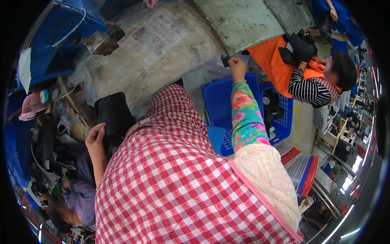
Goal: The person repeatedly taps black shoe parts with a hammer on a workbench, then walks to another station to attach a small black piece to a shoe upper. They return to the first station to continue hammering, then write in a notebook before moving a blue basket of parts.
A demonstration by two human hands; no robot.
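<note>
My left hand (96, 136) is closed on the edge of a smooth black piece (113, 110), which looks like leather or a shoe part and lies against the side of my checked apron. My right arm reaches far forward. Its hand (237, 68) pinches beside a small dark piece (225, 61) at a pale plastic container (219, 67) under the worktable's edge; the fingertips partly hide the contact. Below that forearm stands a blue plastic basket (211, 91) with a lighter blue flat sheet (215, 136) at its near end.
A plastic-covered worktable (162, 61) spans the front, with a metal device (101, 43) at its left. A greenish board (243, 24) is at the far side. Another blue basket (288, 118) holds black parts. A co-worker in orange (313, 81) handles black pieces; a pink fan (34, 107) stands left.
</note>
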